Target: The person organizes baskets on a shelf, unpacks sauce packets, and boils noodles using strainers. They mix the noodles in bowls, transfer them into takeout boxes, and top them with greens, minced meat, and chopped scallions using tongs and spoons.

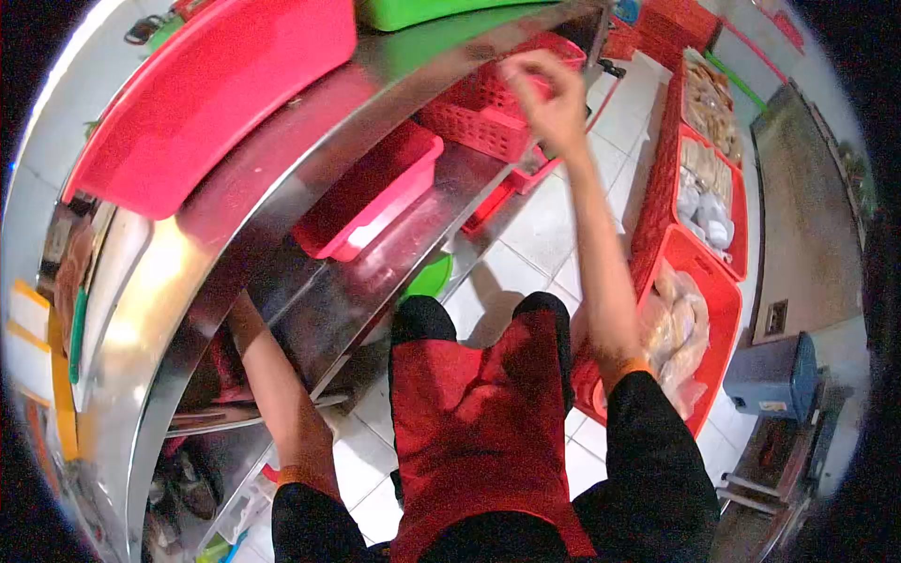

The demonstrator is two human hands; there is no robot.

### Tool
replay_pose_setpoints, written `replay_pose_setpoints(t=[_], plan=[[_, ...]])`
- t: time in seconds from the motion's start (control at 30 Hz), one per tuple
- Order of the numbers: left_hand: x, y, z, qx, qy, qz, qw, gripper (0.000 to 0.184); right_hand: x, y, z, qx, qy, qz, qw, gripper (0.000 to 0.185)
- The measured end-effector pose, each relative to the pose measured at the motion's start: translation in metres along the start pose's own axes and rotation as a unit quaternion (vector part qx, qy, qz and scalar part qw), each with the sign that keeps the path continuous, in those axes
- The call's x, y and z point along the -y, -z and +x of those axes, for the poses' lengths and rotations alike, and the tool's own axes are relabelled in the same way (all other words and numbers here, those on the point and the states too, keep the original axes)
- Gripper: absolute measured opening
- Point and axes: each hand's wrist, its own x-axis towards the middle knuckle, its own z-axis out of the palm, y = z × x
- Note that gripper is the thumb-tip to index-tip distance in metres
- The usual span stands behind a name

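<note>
My right hand (549, 101) is raised at the upper middle, beside the red perforated baskets (474, 129) on the lower shelf. Its fingers are bent and somewhat blurred, apart, with nothing visible between them. My left forearm reaches under the steel table top (272, 183) at the left, so the left hand is hidden there. Near that arm, a dark red item (225, 361) shows in the shadow of the shelf. An empty pink tub (375, 197) lies on the lower shelf (450, 183) between my two arms.
On the table top are a large pink tub (225, 103), a green tub (422, 11) and a green-handled knife (78, 328). Red crates (723, 328) with bagged food line the floor at right, near a blue bin (774, 375). A green object (430, 280) lies under the shelf.
</note>
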Motion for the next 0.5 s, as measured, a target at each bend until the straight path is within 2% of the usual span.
replay_pose_setpoints(t=[0.03,0.07,0.1,0.13,0.17,0.2,0.23,0.33,0.37,0.43,0.47,0.5], plan=[[0.004,0.004,-0.005,-0.010,0.000,-0.001,1.000,0.034,-0.066,0.014,0.020,0.018,0.000,-0.072,0.997,0.023],[0.008,0.008,-0.010,-0.021,0.001,-0.004,1.000,0.034,-0.098,0.024,0.034,0.002,0.043,-0.293,0.955,0.037],[0.011,0.010,-0.016,-0.033,-0.001,-0.006,0.999,0.033,-0.129,0.032,0.050,0.083,0.030,-0.351,0.932,0.045],[0.014,0.013,-0.022,-0.046,-0.004,-0.009,0.999,0.033,-0.157,0.035,0.061,0.080,0.034,-0.350,0.933,0.045],[0.016,0.016,-0.030,-0.060,-0.008,-0.011,0.998,0.032,-0.181,0.035,0.070,0.201,-0.058,-0.391,0.896,0.042],[0.018,0.021,-0.039,-0.078,-0.014,-0.014,0.997,0.032,-0.198,0.034,0.079,0.318,-0.147,-0.421,0.837,0.039],[0.020,0.024,-0.047,-0.096,-0.020,-0.018,0.995,0.031,-0.210,0.035,0.086,0.315,-0.138,-0.417,0.841,0.039],[0.018,0.032,-0.078,-0.157,-0.045,-0.030,0.986,0.030,-0.266,0.040,0.098,0.440,-0.110,-0.354,0.818,0.034],[0.014,0.036,-0.090,-0.176,-0.051,-0.037,0.982,0.029,-0.306,0.039,0.100,0.432,-0.087,-0.289,0.850,0.033],[-0.001,0.049,-0.118,-0.201,-0.034,-0.073,0.976,0.029,-0.285,0.028,0.091,0.406,-0.037,-0.249,0.878,0.033],[-0.013,0.056,-0.131,-0.202,0.005,-0.111,0.973,0.026,-0.273,0.022,0.087,0.394,-0.010,-0.230,0.890,0.033],[-0.025,0.064,-0.145,-0.206,0.044,-0.150,0.966,0.024,-0.269,0.014,0.081,0.308,0.055,-0.245,0.918,0.034]])
